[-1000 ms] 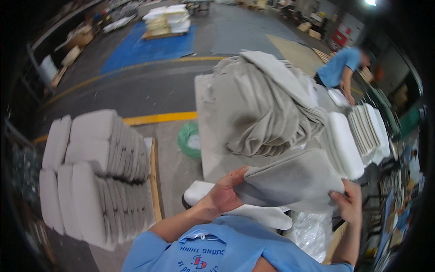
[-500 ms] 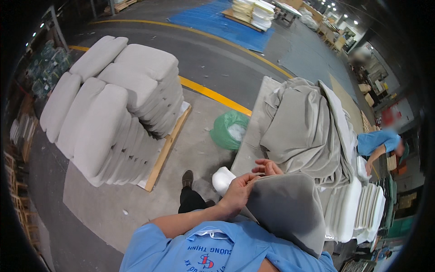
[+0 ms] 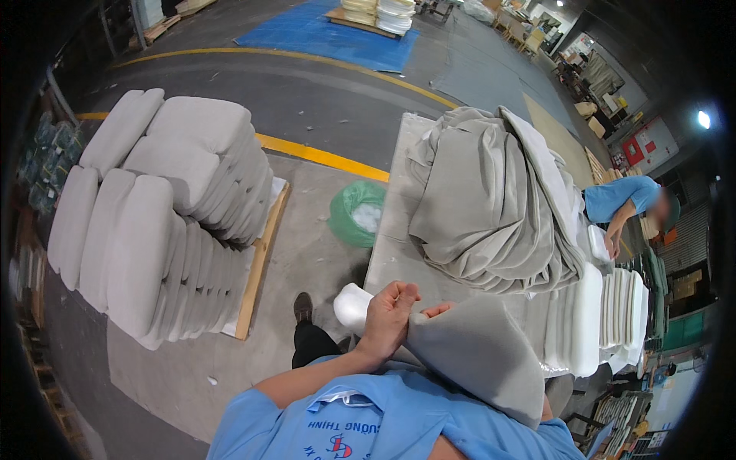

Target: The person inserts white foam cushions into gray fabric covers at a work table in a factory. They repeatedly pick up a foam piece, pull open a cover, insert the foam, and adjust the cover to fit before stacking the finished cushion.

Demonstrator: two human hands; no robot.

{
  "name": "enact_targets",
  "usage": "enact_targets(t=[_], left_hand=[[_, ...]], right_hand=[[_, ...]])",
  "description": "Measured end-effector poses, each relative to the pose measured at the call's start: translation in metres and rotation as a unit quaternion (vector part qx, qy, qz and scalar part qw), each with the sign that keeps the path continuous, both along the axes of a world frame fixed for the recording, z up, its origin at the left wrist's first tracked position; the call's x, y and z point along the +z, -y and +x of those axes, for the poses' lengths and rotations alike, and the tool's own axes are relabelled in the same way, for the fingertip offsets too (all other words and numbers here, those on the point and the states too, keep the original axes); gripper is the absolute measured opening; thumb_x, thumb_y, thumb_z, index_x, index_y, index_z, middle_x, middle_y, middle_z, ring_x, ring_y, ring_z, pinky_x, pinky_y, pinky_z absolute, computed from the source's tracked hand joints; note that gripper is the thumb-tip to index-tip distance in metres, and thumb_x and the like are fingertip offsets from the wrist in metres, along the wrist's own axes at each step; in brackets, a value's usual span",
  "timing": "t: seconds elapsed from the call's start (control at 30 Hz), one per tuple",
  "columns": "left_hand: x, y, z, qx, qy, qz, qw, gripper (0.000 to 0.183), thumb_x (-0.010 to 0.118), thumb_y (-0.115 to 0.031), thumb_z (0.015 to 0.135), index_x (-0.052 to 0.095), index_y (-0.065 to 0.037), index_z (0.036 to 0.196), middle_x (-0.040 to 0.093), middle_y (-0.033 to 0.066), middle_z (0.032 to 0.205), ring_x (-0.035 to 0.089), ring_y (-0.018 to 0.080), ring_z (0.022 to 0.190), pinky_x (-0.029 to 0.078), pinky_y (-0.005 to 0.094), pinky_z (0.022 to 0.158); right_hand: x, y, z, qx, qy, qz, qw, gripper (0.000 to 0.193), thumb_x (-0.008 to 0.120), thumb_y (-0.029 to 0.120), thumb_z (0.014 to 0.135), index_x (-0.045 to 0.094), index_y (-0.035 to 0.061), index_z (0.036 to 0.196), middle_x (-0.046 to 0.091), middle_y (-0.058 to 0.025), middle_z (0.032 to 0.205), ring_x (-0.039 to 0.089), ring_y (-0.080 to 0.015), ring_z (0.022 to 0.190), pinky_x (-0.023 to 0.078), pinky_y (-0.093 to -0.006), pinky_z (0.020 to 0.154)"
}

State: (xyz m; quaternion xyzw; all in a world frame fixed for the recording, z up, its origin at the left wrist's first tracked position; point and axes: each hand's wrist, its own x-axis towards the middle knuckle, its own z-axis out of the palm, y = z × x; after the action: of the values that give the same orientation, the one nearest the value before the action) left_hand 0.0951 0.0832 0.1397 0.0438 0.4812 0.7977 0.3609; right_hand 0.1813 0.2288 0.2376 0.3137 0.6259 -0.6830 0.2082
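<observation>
Grey cloth (image 3: 477,354) needed a steady corner, which the left grip (image 3: 388,320) pinched, while the right grip (image 3: 438,309), mostly hidden, could not be judged.

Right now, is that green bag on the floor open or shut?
Open: the green bag has its top spread, and fluffy white stuff shows inside.

I'm seeing a plain grey cloth cover (image 3: 477,359), smooth and matte, sitting low and right of centre in my head view. It is slanting down from a narrow end at upper left to a broad, rounded end at lower right. Its near face is bulging softly; its underside is hiding from me.
</observation>
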Motion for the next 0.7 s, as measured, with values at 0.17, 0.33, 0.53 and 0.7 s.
enact_targets(t=[0.17, 0.33, 0.53, 0.7], left_hand=[[0.008, 0.025, -0.011, -0.093, 0.205, 0.096, 0.969, 0.041, 0.056, -0.047, 0.109, 0.062, -0.008, 0.118, 0.061, -0.0007, 0.088, 0.053, 0.0078, 0.077, 0.043, 0.0262, 0.071], [0.001, 0.054, -0.003, -0.219, 0.289, 0.157, 0.918, 0.040, 0.056, -0.042, 0.109, 0.062, -0.008, 0.129, 0.068, 0.0053, 0.115, 0.063, 0.0138, 0.107, 0.048, 0.0328, 0.097], [-0.018, 0.059, 0.005, -0.236, 0.278, 0.200, 0.909, 0.027, 0.058, -0.031, 0.109, 0.065, -0.009, 0.124, 0.070, 0.0021, 0.116, 0.065, 0.0150, 0.110, 0.049, 0.0342, 0.101], [-0.014, 0.059, 0.013, -0.033, 0.180, 0.124, 0.975, 0.020, 0.055, -0.025, 0.111, 0.067, -0.009, 0.111, 0.067, -0.0017, 0.098, 0.060, 0.0083, 0.091, 0.048, 0.0267, 0.084]], right_hand=[[0.002, 0.014, -0.015, 0.018, 0.046, 0.004, 0.999, 0.024, 0.065, 0.029, 0.101, 0.067, 0.0086, 0.089, 0.058, 0.0044, 0.075, 0.051, -0.0039, 0.067, 0.043, -0.0220, 0.059], [-0.005, 0.013, -0.019, 0.024, -0.017, -0.038, 0.999, 0.019, 0.066, 0.022, 0.100, 0.068, 0.0095, 0.086, 0.061, 0.0041, 0.078, 0.053, -0.0041, 0.067, 0.044, -0.0222, 0.060], [-0.020, 0.000, -0.033, 0.054, 0.009, -0.132, 0.990, 0.013, 0.068, 0.020, 0.099, 0.069, 0.0069, 0.097, 0.063, 0.0020, 0.083, 0.058, -0.0062, 0.073, 0.047, -0.0227, 0.064], [-0.041, -0.012, -0.052, 0.081, 0.020, -0.228, 0.970, 0.014, 0.070, 0.017, 0.098, 0.069, 0.0048, 0.105, 0.065, 0.0003, 0.088, 0.061, -0.0080, 0.079, 0.049, -0.0231, 0.068]])
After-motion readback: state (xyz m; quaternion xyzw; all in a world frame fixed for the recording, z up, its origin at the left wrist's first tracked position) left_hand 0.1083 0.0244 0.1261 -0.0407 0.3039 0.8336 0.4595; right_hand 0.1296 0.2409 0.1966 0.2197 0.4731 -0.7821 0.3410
